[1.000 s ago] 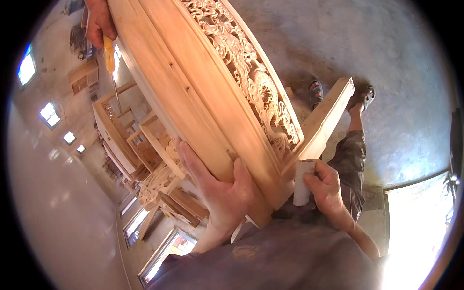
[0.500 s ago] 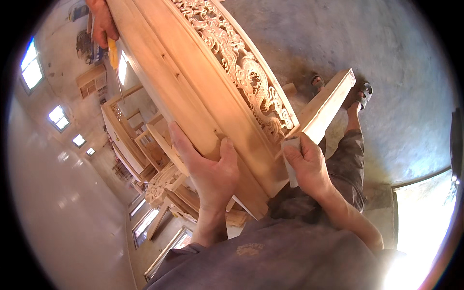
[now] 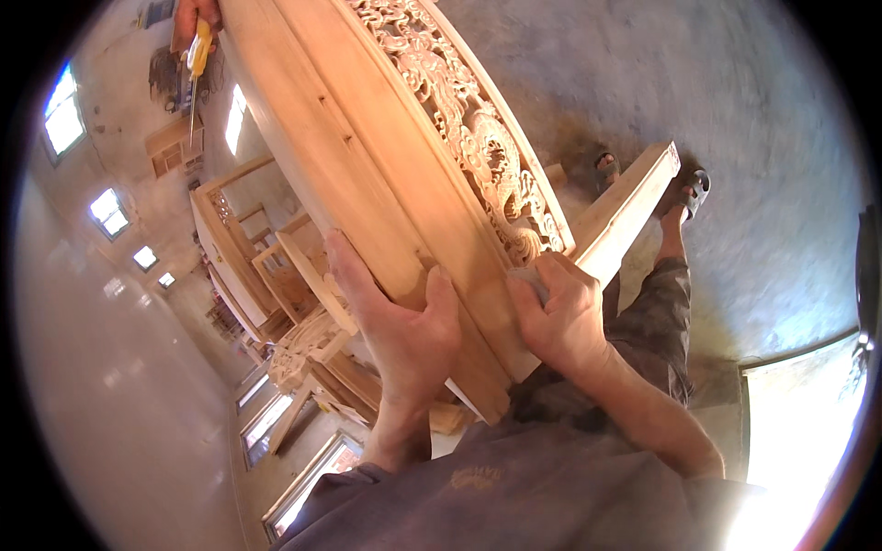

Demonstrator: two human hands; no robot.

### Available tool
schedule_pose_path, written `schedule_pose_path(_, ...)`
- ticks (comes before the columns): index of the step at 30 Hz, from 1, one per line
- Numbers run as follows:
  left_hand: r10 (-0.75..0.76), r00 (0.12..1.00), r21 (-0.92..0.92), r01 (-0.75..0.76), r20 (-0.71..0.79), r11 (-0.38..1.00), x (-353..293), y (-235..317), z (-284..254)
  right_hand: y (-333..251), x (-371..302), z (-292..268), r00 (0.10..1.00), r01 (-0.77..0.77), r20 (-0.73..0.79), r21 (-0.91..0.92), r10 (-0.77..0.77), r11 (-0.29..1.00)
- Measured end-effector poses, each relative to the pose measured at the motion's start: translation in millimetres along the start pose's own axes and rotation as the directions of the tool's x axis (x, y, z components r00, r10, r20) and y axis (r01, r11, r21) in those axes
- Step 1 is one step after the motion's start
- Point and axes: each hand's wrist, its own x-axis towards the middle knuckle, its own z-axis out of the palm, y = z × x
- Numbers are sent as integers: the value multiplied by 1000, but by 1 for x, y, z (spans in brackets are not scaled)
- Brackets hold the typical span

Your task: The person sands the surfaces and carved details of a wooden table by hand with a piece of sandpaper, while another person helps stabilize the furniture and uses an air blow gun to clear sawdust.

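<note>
A pale wooden furniture piece slants across the middle, with a smooth moulded board and an openwork carved band along its right side. My left hand grips the board's near part, thumb on its face and fingers along the left edge. In my right hand a folded grey sheet that looks like sandpaper is pinched. That hand presses it to the moulding at the near end of the carving; most of the sheet is hidden under the fingers. A squared wooden leg juts out beyond the hand.
At top left another person's hand holds a yellow-handled screwdriver beside the piece. Wooden frames and carved parts stand to the left. Grey floor lies at right, with my sandalled foot on it.
My right hand has moved left and slightly up with the sandpaper, onto the moulding. The other person's hand has shifted up, showing the screwdriver's shaft. My left hand stays on the board.
</note>
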Motion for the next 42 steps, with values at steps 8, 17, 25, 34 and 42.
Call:
schedule_pose_path(8, 23, 1000, -24, -23, 0, 999, 2, -8, -2, -20, 70, 21, 999, 29, -36, -5, -29, 1000)
schedule_pose_path(17, 88, 996, 6, -88, -6, 996, 1, -12, -3, -17, 45, 20, 988, 156, 10, -66, -156, 986)
schedule_pose_path(25, 133, 991, 68, -132, -1, 989, 4, -11, -7, -21, 40, 20, 963, 267, 0, -125, -269, 956)
schedule_pose_path(34, 126, 992, 67, -125, -15, 990, 4, -12, -10, -33, 62, 29, 961, 277, 38, -209, -275, 938)
schedule_pose_path(42, 124, 992, 88, -120, -36, 989, 5, -18, -14, -85, 191, 61, 977, 211, 14, -254, -215, 944)
